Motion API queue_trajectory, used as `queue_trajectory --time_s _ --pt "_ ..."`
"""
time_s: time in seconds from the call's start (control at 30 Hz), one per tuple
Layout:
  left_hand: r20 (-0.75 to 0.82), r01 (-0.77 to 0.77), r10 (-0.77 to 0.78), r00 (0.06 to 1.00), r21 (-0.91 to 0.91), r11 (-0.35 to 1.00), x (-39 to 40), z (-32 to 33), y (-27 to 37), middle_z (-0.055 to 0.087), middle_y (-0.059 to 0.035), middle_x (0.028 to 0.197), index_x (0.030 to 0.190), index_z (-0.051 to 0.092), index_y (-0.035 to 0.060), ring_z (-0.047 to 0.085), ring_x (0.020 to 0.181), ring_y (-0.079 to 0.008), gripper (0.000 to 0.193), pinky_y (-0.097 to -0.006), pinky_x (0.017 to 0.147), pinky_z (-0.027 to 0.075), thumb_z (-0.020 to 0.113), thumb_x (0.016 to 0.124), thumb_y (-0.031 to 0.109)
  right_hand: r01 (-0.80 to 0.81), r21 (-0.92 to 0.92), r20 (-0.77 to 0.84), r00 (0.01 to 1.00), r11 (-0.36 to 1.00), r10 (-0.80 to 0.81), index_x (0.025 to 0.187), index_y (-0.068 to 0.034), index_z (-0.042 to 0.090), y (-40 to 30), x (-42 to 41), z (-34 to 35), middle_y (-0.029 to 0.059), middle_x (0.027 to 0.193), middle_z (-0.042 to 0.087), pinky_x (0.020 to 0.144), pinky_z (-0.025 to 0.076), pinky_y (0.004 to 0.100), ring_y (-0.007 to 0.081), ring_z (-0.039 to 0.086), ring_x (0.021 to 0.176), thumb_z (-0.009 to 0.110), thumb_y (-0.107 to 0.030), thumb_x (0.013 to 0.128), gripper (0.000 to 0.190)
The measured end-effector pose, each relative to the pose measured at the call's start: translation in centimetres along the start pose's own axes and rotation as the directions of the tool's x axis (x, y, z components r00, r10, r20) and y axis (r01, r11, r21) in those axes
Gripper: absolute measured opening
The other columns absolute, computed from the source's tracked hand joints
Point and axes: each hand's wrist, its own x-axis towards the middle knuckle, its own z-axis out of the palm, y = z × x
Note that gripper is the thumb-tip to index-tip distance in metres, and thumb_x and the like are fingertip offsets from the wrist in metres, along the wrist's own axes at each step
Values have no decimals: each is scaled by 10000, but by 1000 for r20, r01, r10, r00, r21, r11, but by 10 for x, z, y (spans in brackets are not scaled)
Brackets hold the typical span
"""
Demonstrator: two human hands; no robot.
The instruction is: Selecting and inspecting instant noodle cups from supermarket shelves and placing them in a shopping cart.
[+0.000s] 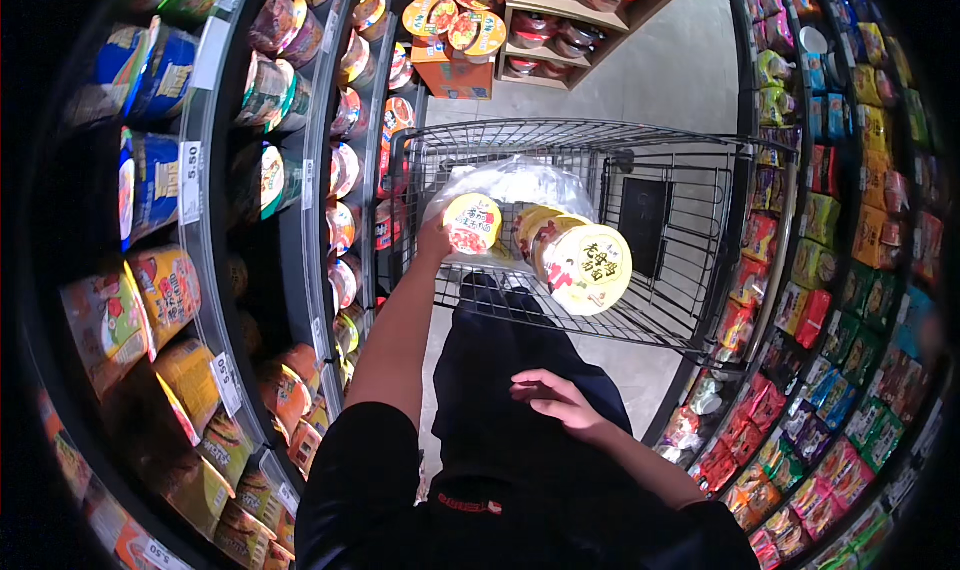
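My left hand grips an instant noodle cup with a white, yellow and red lid, over the left part of a black wire shopping cart. My fingers are mostly hidden behind the cup. Several yellow-lidded noodle cups lie in a row in the cart, right of that cup. A clear plastic bag lies behind and around the cups. My right hand is in front of my body, nearer than the cart, with fingers apart and nothing in it.
Shelves on the left hold noodle cups and tubs behind price strips. Shelves on the right hold bagged packets. Beyond the cart stand an orange carton with noodle bowls on it and a wooden shelf unit. Grey floor shows beside it.
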Motion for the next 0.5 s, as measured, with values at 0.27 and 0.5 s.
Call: queue_trajectory --time_s 0.27,0.5 --pt "-146 -17 -51 988 -432 902 -103 -18 81 633 -37 889 1319 509 108 550 567 -94 420 -228 436 436 540 902 70 201 -36 73 978 979 -198 1265 -26 471 -24 6 7 53 1124 555 930 407 272 129 529 1058 501 -9 898 369" --pt "-187 -198 96 978 -663 722 -269 -45 202 613 -2 947 1375 432 95 484 574 -10 428 -159 481 401 481 950 113 538 -740 -1 599 403 -801 1275 -3 428 -97 19 13 145 1193 497 934 390 367 254 488 1087 702 -130 772 587"
